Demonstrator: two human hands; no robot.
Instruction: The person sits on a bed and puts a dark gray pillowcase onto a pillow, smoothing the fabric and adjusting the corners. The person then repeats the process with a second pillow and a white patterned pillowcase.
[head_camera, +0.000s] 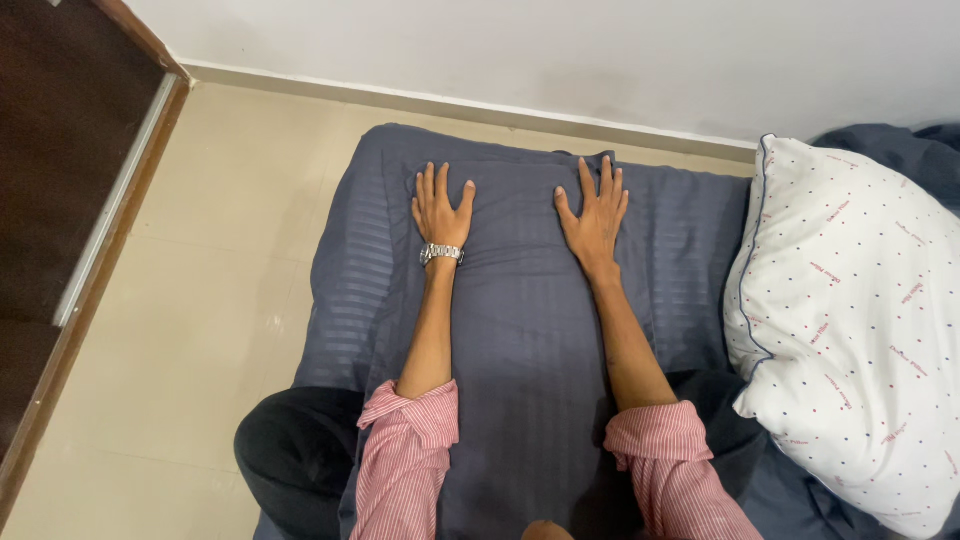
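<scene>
A dark blue-grey striped pillow (520, 300) lies lengthwise in front of me on bedding of the same colour. My left hand (441, 208) rests flat on its far end, palm down, fingers spread, with a metal watch on the wrist. Palm down as well, my right hand (594, 215) presses the same end a little to the right. Neither hand holds anything. Rolled red-striped sleeves cover both upper arms.
A white pillow (850, 330) with small coloured dots and blue piping lies at the right, touching the dark bedding. Beige tiled floor (210, 300) runs along the left, up to a white wall (560, 50). A dark wooden door frame (90, 260) stands at far left.
</scene>
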